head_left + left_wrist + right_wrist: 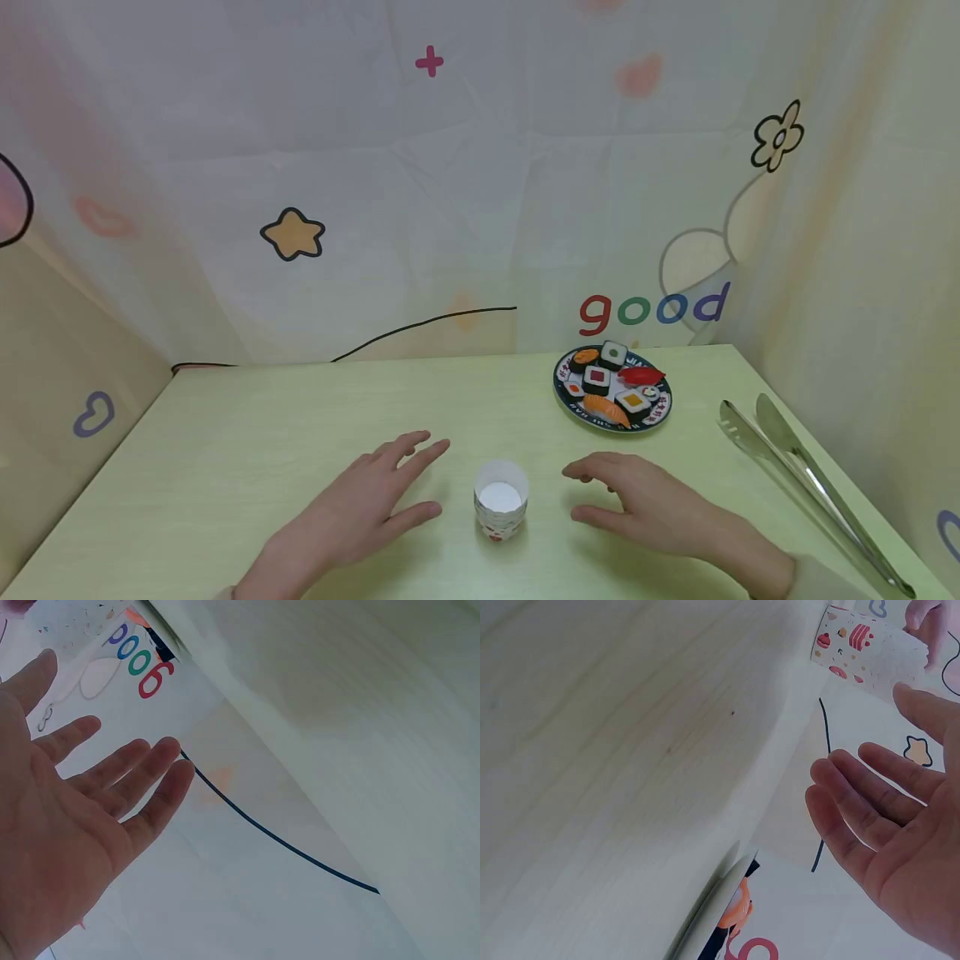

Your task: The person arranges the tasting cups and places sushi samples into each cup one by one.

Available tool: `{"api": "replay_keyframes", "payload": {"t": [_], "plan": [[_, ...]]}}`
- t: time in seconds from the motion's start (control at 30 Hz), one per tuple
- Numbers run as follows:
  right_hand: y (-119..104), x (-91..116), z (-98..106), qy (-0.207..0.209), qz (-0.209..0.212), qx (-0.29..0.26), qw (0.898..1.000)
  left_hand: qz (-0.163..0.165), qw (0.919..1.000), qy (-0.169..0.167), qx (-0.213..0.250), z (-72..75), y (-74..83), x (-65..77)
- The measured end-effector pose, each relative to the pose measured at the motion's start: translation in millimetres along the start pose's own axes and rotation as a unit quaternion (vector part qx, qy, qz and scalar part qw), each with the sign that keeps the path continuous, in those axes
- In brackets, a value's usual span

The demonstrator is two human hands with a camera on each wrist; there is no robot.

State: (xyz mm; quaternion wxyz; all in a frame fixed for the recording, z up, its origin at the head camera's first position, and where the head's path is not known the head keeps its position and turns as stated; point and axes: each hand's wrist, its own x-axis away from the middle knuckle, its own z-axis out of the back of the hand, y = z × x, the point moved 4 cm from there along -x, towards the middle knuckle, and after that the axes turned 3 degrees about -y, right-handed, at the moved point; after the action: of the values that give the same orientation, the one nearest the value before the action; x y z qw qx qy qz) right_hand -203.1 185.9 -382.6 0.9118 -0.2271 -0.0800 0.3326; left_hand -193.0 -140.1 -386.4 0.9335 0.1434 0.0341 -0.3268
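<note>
A stack of white paper baking cups (501,523) stands upright on the table, nested with the open mouth up. Red cake pictures show on the outer cup (847,641) in the right wrist view. My left hand (360,507) hovers left of the stack, fingers spread and thumb pointing towards it. On the other side is my right hand (648,508), fingers loosely bent, thumb apart from them. Neither hand touches the cups. In the left wrist view my left hand (67,817) has a bare palm; the right palm (922,847) holds nothing either.
At the back right sits a round dark-rimmed plate (662,410) with several sushi pieces on it. Long metal tongs (780,432) lie along the right edge of the pale table (247,433). A printed cloth (450,183) hangs behind and at both sides.
</note>
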Motion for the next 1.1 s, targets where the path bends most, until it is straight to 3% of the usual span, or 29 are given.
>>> {"api": "replay_keyframes", "payload": {"t": [0.27,0.43,0.73,1.1], "plan": [[-2,-12,-12,-0.044,0.003,-0.069,0.997,-0.03,0.9992,0.024,-0.003,-0.9,12.7,-5.2],[-5,-18,-17,-0.046,0.004,-0.093,0.995,-0.047,0.9981,0.039,0.005,0.9,20.7,-10.3],[-13,-29,-23,-0.044,-0.006,-0.098,0.994,-0.11,0.9926,0.051,0.009,1.1,37.5,-18.4],[-20,-41,-33,-0.046,-0.003,-0.119,0.992,-0.155,0.9842,0.085,-0.006,-3.7,46.8,-23.4]]}}
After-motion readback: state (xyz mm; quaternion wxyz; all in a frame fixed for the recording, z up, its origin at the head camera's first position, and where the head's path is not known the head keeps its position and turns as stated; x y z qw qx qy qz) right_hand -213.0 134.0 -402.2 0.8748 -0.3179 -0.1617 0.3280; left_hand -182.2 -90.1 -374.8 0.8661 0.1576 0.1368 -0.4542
